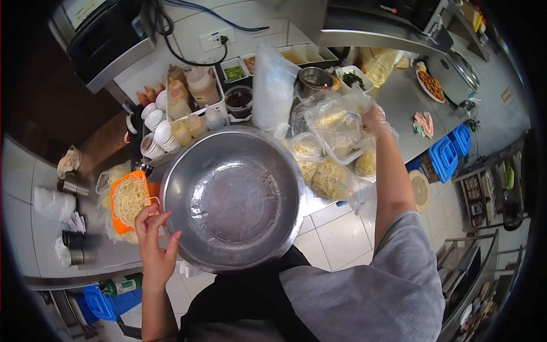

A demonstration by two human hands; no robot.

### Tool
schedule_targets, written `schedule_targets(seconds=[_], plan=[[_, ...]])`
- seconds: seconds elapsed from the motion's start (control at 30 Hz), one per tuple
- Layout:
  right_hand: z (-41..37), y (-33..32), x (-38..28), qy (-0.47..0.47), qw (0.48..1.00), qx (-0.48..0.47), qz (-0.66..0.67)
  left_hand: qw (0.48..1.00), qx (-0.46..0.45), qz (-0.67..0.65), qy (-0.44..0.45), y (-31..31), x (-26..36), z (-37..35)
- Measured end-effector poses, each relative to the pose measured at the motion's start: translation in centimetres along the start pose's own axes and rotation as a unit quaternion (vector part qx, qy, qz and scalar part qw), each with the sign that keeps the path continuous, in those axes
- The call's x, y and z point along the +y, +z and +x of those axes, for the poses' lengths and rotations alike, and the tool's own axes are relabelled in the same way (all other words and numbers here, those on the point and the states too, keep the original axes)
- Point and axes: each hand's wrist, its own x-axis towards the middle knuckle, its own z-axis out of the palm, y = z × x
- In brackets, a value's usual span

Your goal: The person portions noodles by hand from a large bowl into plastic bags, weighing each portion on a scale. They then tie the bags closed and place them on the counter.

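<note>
The left hand (156, 242) is spread beside the noodles (130, 196); a bump could spill them. Right hand (374, 118) at plastic bag (336, 117): can't tell its grip.

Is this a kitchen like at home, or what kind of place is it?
Probably a restaurant kitchen: there's a huge metal bowl, a crate of sauce bottles, and lots of bagged noodles.

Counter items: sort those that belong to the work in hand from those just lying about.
Likely in use:
- steel bowl
- loose noodles beside the left hand
- bagged noodles near the right hand

Likely idle:
- squeeze bottles
- stacked white cups
- pink cloth
</note>
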Motion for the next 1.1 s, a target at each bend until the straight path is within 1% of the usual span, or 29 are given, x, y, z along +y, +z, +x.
schedule_targets(seconds=[0.07, 0.13, 0.17, 0.2, 0.23, 0.27, 0.3, 0.33, 0.37, 0.4, 0.43, 0.5, 0.57, 0.63, 0.7, 0.73, 0.8, 0.83, 0.9, 0.93, 1.0, 1.03, 1.07, 1.1], plan=[[1.6, 2.1, 0.6, -0.027, 0.999, -0.024, -0.003, 0.999, -0.017, -0.035, -0.038, 0.1, -0.1, -1.0], [2.5, 3.0, 0.8, 0.005, 0.991, 0.078, -0.107, 0.999, -0.002, -0.022, -0.032, -0.1, -0.5, -1.6], [3.4, 2.2, 1.6, 0.004, 0.995, 0.087, -0.050, 1.000, 0.013, -0.003, -0.016, -0.3, -1.0, -2.1], [6.5, 2.4, 5.9, -0.039, 0.991, 0.118, 0.045, 1.000, 0.027, 0.013, 0.000, -0.6, -1.6, -2.5], [9.1, 3.0, 9.1, -0.082, 0.976, 0.148, 0.139, 0.997, 0.057, 0.052, 0.026, -1.3, -2.2, -2.8], [7.0, 0.1, 5.2, 0.024, 0.948, 0.111, 0.297, 0.997, 0.059, 0.048, 0.022, -1.9, -3.2, -3.3], [3.8, -4.0, -0.1, 0.132, 0.884, 0.070, 0.442, 0.993, 0.100, 0.065, 0.008, -2.5, -4.3, -3.8], [3.0, -6.1, -1.7, 0.131, 0.886, 0.070, 0.439, 0.987, 0.139, 0.082, -0.004, -3.1, -5.1, -4.1], [2.6, -7.8, -2.8, 0.133, 0.862, 0.063, 0.485, 0.987, 0.140, 0.077, -0.003, -3.6, -5.7, -4.3], [2.3, -8.8, -3.4, 0.134, 0.836, 0.057, 0.529, 0.982, 0.162, 0.094, -0.008, -4.1, -6.2, -4.4], [2.1, -9.7, -3.5, 0.130, 0.838, 0.062, 0.527, 0.976, 0.185, 0.110, -0.013, -4.3, -6.6, -4.3], [1.4, -11.5, -4.1, 0.094, 0.805, 0.065, 0.583, 0.977, 0.189, 0.101, -0.012, -4.4, -7.2, -4.0], [-0.3, -12.6, -6.0, 0.090, 0.802, 0.071, 0.586, 0.977, 0.190, 0.097, -0.014, -4.6, -7.6, -3.8], [-2.1, -13.2, -7.8, 0.088, 0.798, 0.070, 0.592, 0.978, 0.188, 0.089, 0.015, -4.7, -8.0, -3.4], [-4.0, -13.4, -9.2, 0.068, 0.799, -0.011, 0.598, 0.980, 0.182, 0.082, 0.027, -5.1, -8.7, -3.2], [-5.2, -13.4, -9.9, 0.069, 0.798, -0.011, 0.599, 0.981, 0.176, 0.074, 0.040, -5.3, -9.2, -3.0], [-8.1, -13.0, -12.4, 0.039, 0.796, -0.062, 0.601, 0.980, 0.180, 0.073, 0.040, -6.0, -10.3, -3.0], [-9.7, -13.1, -13.8, 0.041, 0.794, -0.068, 0.602, 0.978, 0.189, 0.070, 0.044, -6.5, -10.7, -3.0], [-12.9, -12.9, -17.0, 0.021, 0.835, -0.089, 0.542, 0.974, 0.211, 0.061, 0.053, -7.4, -12.2, -3.4], [-14.3, -12.4, -18.7, 0.025, 0.833, -0.099, 0.544, 0.975, 0.207, 0.068, 0.045, -7.9, -12.7, -3.6], [-16.8, -11.0, -21.8, 0.040, 0.878, -0.061, 0.474, 0.976, 0.206, 0.052, 0.036, -8.8, -13.6, -4.1], [-17.1, -9.5, -22.5, 0.091, 0.900, -0.010, 0.425, 0.977, 0.205, 0.047, 0.029, -9.2, -14.0, -4.3], [-18.5, -8.4, -23.7, 0.096, 0.900, -0.015, 0.426, 0.978, 0.200, 0.051, 0.025, -9.5, -14.4, -4.5], [-20.4, -7.1, -25.6, 0.049, 0.912, -0.080, 0.400, 0.978, 0.200, 0.049, 0.020, -9.8, -14.8, -4.7]])
